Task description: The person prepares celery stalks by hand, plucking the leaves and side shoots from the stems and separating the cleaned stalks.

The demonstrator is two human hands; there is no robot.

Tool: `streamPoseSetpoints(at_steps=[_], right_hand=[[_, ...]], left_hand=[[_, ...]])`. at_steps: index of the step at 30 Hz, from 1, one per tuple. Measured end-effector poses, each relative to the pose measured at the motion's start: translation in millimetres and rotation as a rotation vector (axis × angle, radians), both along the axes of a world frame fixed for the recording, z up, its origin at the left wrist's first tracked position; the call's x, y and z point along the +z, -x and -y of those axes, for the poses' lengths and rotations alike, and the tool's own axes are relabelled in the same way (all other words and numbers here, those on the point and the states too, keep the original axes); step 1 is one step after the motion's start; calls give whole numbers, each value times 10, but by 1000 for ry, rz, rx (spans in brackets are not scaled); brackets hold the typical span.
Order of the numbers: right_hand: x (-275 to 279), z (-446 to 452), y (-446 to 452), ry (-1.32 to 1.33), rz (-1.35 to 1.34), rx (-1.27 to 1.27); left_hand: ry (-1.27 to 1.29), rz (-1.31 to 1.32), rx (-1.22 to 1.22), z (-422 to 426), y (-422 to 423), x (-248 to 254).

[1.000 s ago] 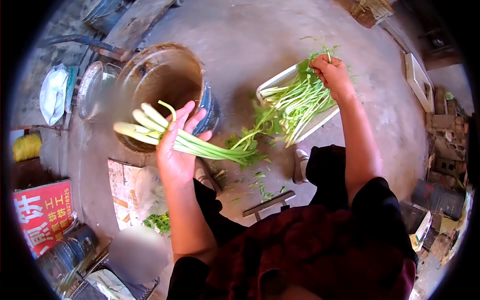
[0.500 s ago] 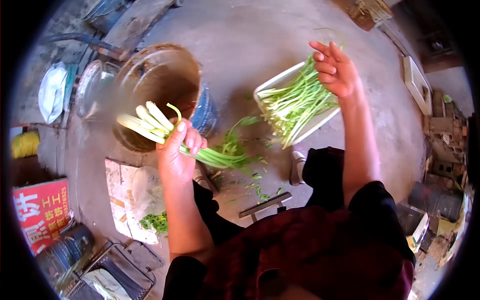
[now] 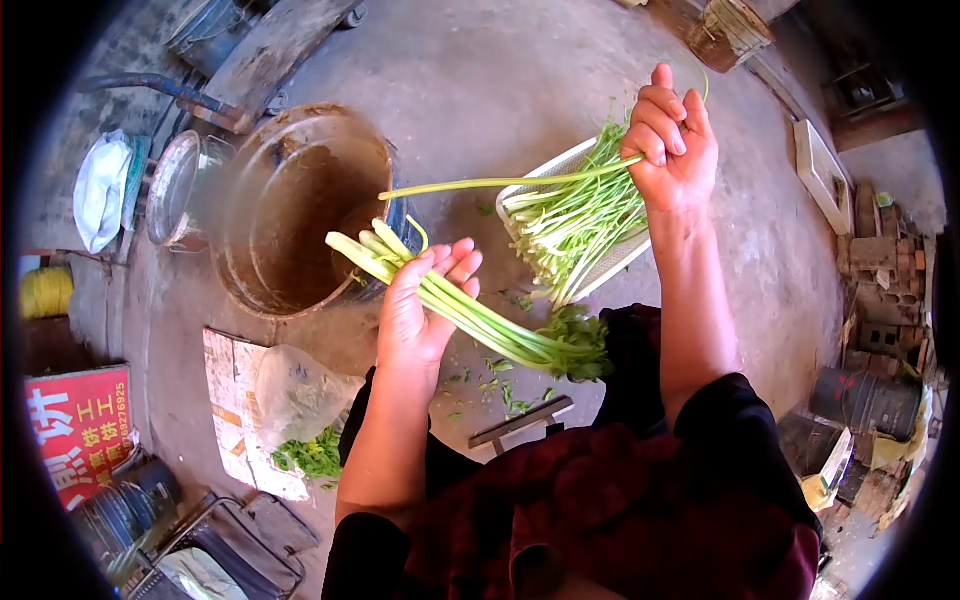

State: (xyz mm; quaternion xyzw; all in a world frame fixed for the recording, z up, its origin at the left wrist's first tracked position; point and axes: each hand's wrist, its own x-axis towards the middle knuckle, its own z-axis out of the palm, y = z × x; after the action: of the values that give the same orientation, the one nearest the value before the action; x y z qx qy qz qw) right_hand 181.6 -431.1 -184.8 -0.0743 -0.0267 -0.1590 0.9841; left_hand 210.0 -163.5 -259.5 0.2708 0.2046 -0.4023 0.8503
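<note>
A bunch of celery stalks [image 3: 488, 326] lies across my left hand [image 3: 425, 305], with the thumb over it. Its pale cut ends point up and left, and its leafy tops hang at the lower right, near my knee. My right hand [image 3: 672, 140] is closed around a single long celery stalk [image 3: 490, 185], which stretches left to the rim of the drum. Below that stalk, a white basket [image 3: 622, 262] on the floor holds a heap of celery [image 3: 580, 220]. My right hand is above the basket's far right end.
A large rusty-rimmed blue drum [image 3: 300, 210] stands open at the left, close to my left hand. Loose green leaves [image 3: 510, 390] litter the floor by a small stool [image 3: 520, 422]. A board [image 3: 235, 400], a clear plastic bag [image 3: 297, 390] and a red sign [image 3: 85, 430] are at lower left.
A single stalk now shows in my right hand, whose fingers have curled in. My left hand has moved right with the bunch, away from the drum's mouth.
</note>
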Motion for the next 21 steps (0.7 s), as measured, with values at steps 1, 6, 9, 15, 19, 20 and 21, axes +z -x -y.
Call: streamPoseSetpoints(at_steps=[1, 6, 9, 15, 19, 20, 21], right_hand=[[11, -52, 16, 6, -3, -8], [-215, -471, 43, 274, -142, 177], [-409, -667, 34, 262, -293, 248], [-988, -680, 48, 374, -720, 482], [-1530, -328, 112, 646, -1038, 316], [-1621, -341, 142, 784, -1119, 270], [-1805, -364, 209, 984, -1105, 394]], left_hand=[[-6, 10, 26, 7, 1, 37], [145, 105, 169, -109, -155, 264], [247, 246, 271, -252, -176, 346], [71, 679, -22, -632, -162, 569], [-151, 709, -227, -886, -65, 601], [-211, 682, -253, -899, -18, 598], [-352, 647, -172, -847, 57, 626]])
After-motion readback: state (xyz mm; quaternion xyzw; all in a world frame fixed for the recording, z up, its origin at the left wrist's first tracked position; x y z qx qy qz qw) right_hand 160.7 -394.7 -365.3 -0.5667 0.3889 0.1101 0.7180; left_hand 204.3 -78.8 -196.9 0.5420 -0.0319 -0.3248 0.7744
